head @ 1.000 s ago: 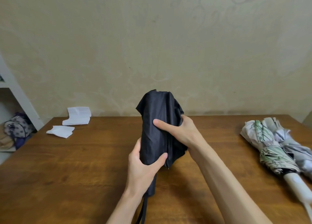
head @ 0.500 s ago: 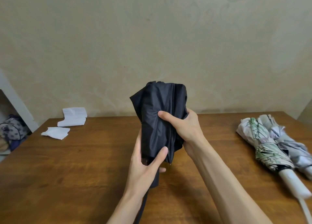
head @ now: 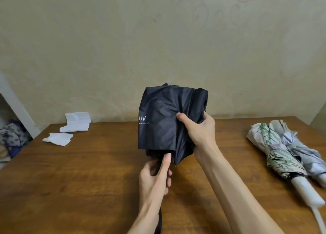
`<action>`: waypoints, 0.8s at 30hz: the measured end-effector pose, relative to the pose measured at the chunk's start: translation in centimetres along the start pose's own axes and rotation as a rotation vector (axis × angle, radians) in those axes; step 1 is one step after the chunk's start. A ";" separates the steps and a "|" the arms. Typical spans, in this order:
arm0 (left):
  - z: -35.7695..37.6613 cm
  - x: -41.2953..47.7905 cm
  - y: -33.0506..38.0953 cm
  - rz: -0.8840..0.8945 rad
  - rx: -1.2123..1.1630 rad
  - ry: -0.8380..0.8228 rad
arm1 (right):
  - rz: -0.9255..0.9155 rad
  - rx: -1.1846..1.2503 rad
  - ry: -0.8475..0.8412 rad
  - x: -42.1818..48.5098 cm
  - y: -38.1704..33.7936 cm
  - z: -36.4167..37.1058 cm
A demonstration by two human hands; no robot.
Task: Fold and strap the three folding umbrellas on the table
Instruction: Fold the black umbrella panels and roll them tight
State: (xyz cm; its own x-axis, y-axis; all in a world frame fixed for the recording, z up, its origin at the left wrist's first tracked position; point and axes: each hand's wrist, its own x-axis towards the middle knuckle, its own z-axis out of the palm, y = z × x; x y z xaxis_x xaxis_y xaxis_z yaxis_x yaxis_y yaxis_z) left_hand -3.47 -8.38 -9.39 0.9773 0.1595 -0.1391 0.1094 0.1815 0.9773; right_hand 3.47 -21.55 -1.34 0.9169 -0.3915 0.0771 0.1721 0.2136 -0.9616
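I hold a black folding umbrella upright over the middle of the wooden table. Its loose canopy shows white "UV" lettering on a flat panel facing me. My left hand grips the dark handle just below the canopy's lower edge, thumb pointing up. My right hand clasps the canopy's right side, thumb pressed on the front fabric. At the table's right lie a white and green leaf-print umbrella with a white handle, and a silver-grey umbrella beside it.
Two small stacks of white paper lie at the table's far left corner. A white shelf post and a patterned bag stand beyond the left edge. A beige wall runs behind the table.
My left hand slid down from the canopy to the handle. The canopy has spread wider, and a flat panel with "UV" lettering now faces me. My right hand stays on the right side.
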 end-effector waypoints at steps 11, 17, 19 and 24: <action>-0.8 1.1 -1.8 0.319 0.278 -0.025 | -0.183 -0.528 -0.033 -0.6 -0.7 0.7; -0.2 0.9 -1.9 0.269 0.204 -0.018 | -0.152 -0.553 -0.052 -0.6 -0.9 0.6; -0.1 1.0 -1.8 0.223 0.164 0.021 | -0.098 -0.361 -0.050 -0.3 -1.4 -0.1; -1.1 1.9 -1.7 0.221 0.205 0.122 | -0.088 -0.108 -0.001 1.9 -3.2 -3.6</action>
State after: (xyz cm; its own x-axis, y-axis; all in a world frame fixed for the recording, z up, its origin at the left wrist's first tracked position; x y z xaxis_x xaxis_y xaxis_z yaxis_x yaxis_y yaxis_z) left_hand -1.98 -7.33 -11.51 0.9541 0.2903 0.0737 -0.0564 -0.0675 0.9961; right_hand 3.40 -26.20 0.98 0.9005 -0.4034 0.1624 0.2117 0.0805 -0.9740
